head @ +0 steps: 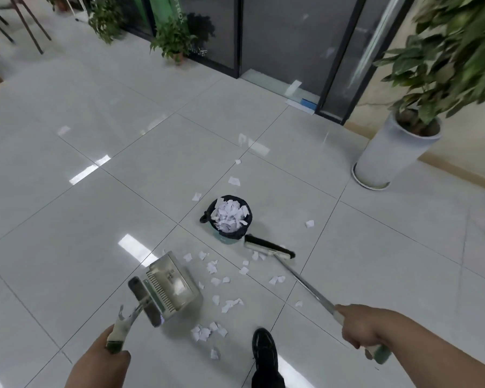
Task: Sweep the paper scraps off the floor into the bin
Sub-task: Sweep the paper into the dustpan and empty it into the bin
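Note:
A small teal bin with a black liner stands mid-floor, heaped with white paper scraps. More paper scraps lie scattered on the tiles in front of it, and a few behind it. My left hand grips the handle of a grey dustpan, which sits tilted at the lower left, near the scraps. My right hand grips the broom's metal handle. The broom head rests on the floor just right of the bin.
A tall white planter with a leafy plant stands at the right by the wall. Smaller potted plants line the dark glass doors at the back. Chair legs show at top left. My black shoe is near the bottom centre.

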The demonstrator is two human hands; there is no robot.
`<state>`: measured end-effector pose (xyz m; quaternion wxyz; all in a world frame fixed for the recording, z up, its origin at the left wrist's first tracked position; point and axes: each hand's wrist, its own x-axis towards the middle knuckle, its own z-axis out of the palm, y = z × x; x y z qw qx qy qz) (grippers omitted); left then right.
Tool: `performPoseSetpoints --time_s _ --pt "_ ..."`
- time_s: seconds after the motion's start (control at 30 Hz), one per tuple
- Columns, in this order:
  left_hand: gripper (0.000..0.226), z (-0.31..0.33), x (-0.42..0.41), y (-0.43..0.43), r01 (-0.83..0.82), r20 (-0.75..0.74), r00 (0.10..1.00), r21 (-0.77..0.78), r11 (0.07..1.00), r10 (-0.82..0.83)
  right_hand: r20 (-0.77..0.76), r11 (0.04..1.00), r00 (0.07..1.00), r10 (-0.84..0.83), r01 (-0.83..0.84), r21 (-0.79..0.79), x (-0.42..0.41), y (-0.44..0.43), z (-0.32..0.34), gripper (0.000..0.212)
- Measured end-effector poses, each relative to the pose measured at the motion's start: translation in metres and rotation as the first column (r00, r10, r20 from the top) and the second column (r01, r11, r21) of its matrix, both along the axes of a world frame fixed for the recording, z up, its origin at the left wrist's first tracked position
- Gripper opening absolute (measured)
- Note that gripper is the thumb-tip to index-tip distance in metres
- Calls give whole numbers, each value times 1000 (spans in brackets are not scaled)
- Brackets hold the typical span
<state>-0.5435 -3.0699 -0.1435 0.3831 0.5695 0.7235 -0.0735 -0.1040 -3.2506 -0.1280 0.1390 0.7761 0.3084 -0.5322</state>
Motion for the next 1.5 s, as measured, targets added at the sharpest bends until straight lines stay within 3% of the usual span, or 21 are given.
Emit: performPoseSetpoints --time_s 0.17,0.23,0.37,0.5,0.63,0.73,0.8,1.0,1.2,1.5 --pt "71 -48 -52 14 176 -63 982 -19 984 -177 -110 925 919 -379 377 -38 -31 -38 32 37" --pt "64 -41 -64 6 162 -75 984 13 987 -160 -134 859 852 -506 511 7 -41 -52 41 45" --pt "39 6 -71 -20 110 10 994 63 992 -111 -85 778 781 -618 624 80 -69 -76 37 60" --pt "40 9 -95 -33 111 58 992 65 992 -114 -36 703 712 -701 699 132 -101 -79 12 44" --pt "37 10 -119 -45 71 102 992 57 996 -77 -32 578 584 -811 808 113 -143 -85 -18 31" --pt "41 9 -134 -51 41 112 993 37 998 -44 -65 582 583 -810 813 32 -183 -93 -25 37" --pt "37 8 -143 -53 18 110 994 39 999 -22 -90 590 587 -805 808 -4 -209 -95 -22 28" --pt "29 7 -161 -62 -9 99 995 40 999 5 -223 520 502 -836 854 -28 -253 -80 -8 23" --pt "28 10 -164 -59 -6 120 993 62 998 -1 -345 529 495 -797 848 -7 -268 -44 4 49" --pt "20 25 -136 -48 44 103 993 54 998 -50 -335 502 485 -808 864 42 -247 -5 39 40"
